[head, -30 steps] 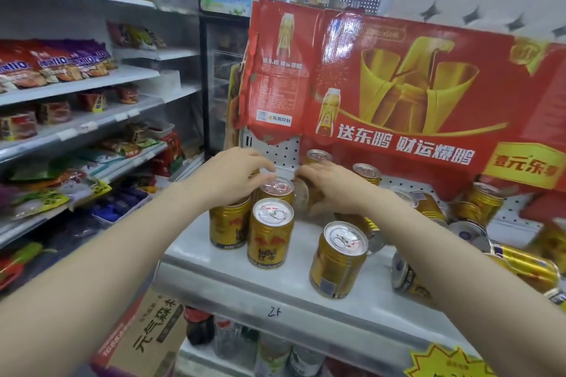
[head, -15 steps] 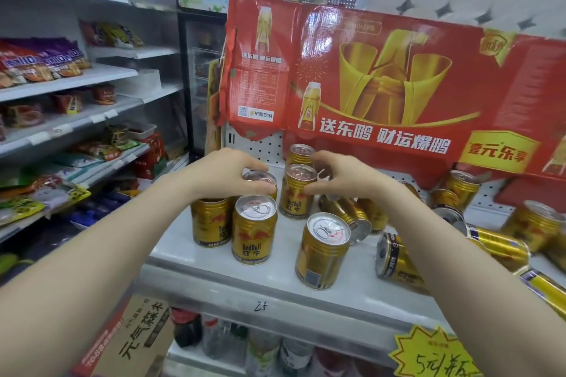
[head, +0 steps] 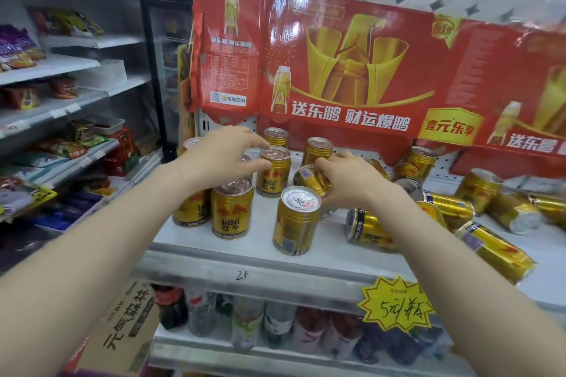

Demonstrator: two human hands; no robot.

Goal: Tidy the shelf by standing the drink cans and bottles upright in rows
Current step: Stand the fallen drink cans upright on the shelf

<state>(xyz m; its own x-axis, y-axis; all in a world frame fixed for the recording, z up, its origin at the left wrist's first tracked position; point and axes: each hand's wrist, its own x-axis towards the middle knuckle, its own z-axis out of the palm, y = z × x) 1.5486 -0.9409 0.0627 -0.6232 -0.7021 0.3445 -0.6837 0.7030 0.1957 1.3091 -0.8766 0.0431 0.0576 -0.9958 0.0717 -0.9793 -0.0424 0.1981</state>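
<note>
Can (head: 311, 179) half-hidden in right hand (head: 346, 182) grip | left hand (head: 219, 156) contact unclear

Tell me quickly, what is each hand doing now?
Left hand: holds the upright can by its top.
Right hand: grips the tilted can.

The cans (head: 295, 223) are glossy gold-printed metal with ribbed shoulders, and their lids (head: 300, 201) are bare silvery metal with a dull sheen. The shelf (head: 324, 254) looks like white painted metal, matt and scuffed, backed by a perforated white panel (head: 441, 170). Above hangs a red banner (head: 352, 70) of glossy printed card, creased and torn at its edges. The yellow price star (head: 396, 304) is matt paper with handwritten ink. Below, the bottles (head: 248, 321) look like clear, shiny plastic, beside a matt brown cardboard box (head: 122, 324).
</note>
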